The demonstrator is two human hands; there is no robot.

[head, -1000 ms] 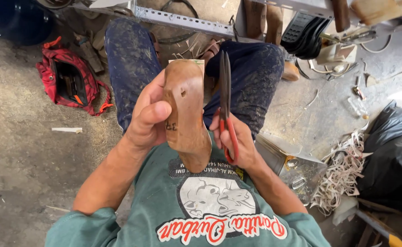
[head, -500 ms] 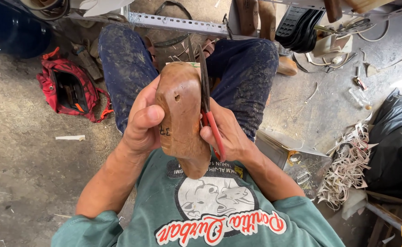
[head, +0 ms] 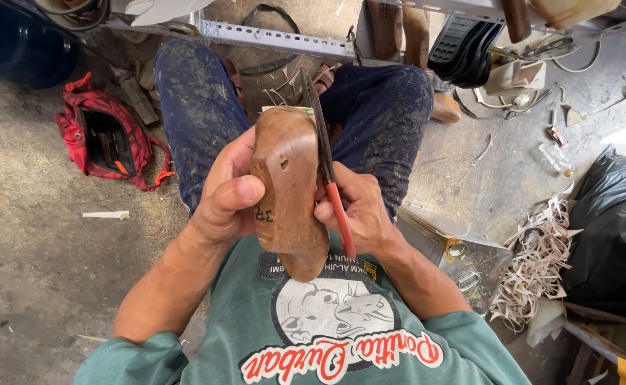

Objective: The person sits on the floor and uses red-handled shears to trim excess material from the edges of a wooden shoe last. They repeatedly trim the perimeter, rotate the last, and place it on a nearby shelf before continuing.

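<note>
I sit on a concrete floor with a brown wooden shoe last (head: 286, 187) held upright over my lap. My left hand (head: 227, 192) grips its left side, thumb across the front. My right hand (head: 352, 214) is closed on red-handled scissors (head: 331, 178), whose dark blades point up along the last's right edge. A thin pale sheet shows behind the top of the last, by the blades.
A red bag (head: 106, 139) lies open at the left. A perforated metal shelf rail (head: 277, 39) crosses the top, with wooden lasts and black soles (head: 463, 50) beyond. At the right are a metal tin (head: 463, 253), pale strip offcuts (head: 537, 264) and a black plastic bag (head: 616, 235).
The scissors have shifted left, from apart on the right to close against the last's right edge. The last has turned slightly and both hands have drawn together.
</note>
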